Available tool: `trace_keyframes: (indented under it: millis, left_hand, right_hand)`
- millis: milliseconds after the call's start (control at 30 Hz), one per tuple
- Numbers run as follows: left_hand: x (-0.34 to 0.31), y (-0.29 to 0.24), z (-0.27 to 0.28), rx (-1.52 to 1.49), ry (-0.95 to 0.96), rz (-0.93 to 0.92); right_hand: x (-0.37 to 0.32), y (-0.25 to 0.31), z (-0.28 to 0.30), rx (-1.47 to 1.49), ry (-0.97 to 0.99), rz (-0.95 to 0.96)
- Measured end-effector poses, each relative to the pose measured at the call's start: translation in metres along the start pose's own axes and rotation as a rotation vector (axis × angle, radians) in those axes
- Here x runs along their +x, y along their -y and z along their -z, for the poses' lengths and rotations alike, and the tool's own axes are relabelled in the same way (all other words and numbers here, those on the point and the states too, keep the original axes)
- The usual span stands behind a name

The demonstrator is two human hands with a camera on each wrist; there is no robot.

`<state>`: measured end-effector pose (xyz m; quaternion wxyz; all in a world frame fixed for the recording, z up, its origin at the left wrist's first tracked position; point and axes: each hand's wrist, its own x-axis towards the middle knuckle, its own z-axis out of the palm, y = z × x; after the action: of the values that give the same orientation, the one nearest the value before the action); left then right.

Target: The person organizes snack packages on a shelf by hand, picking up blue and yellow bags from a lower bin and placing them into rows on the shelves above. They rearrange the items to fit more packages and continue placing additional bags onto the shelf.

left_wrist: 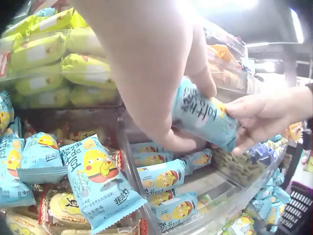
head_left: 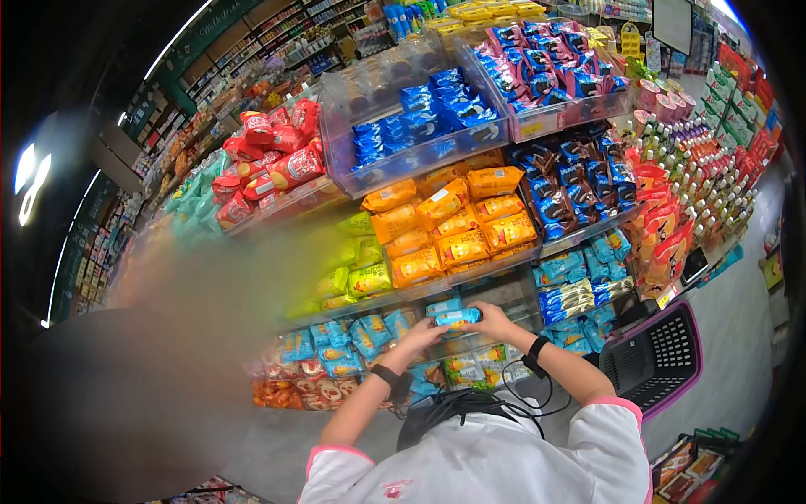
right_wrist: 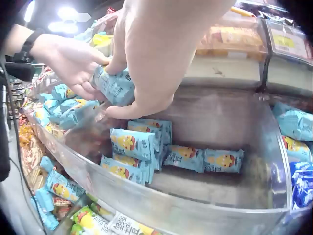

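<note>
head: from above, forward and down, wide, farthest | left wrist: close, past left hand (left_wrist: 156, 73) toward right hand (left_wrist: 261, 110) | right wrist: close, over clear bin (right_wrist: 195, 199), left hand opposite | all share: blue packet (head_left: 458, 318), bin

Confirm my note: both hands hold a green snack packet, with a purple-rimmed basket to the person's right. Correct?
No, the head view shows the left hand and right hand holding a blue snack packet, not green; the purple-rimmed basket is to the right, as noted.
</note>
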<state>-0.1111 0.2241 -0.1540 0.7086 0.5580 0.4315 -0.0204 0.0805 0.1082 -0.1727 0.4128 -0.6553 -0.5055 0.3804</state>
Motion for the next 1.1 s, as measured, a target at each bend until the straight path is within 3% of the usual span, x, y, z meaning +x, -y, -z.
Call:
trace_keyframes:
  millis: [267, 400, 500, 633, 933, 1100]
  left_hand:
    - [0.020, 0.022, -0.009, -0.120, -0.029, 0.207]
    - [0.031, 0.032, -0.009, -0.354, -0.185, 0.219]
    - [0.036, 0.035, -0.008, -0.334, -0.193, 0.260]
    - [0.040, 0.046, -0.001, -0.623, -0.114, 0.152]
    - [0.030, 0.037, -0.006, -0.640, -0.143, 0.178]
    - [0.030, 0.036, -0.007, -0.634, -0.146, 0.197]
  right_hand:
    - [0.030, -0.049, -0.036, -0.172, 0.068, 0.008]
    - [0.045, -0.063, -0.058, -0.179, 0.042, -0.043]
    - [0.047, -0.062, -0.065, -0.198, 0.009, -0.072]
    - [0.035, -0.040, -0.059, -0.194, -0.064, -0.105]
    - [0.046, -0.046, -0.056, -0.224, 0.077, -0.199]
    - [0.047, -0.035, -0.032, -0.083, 0.253, -0.159]
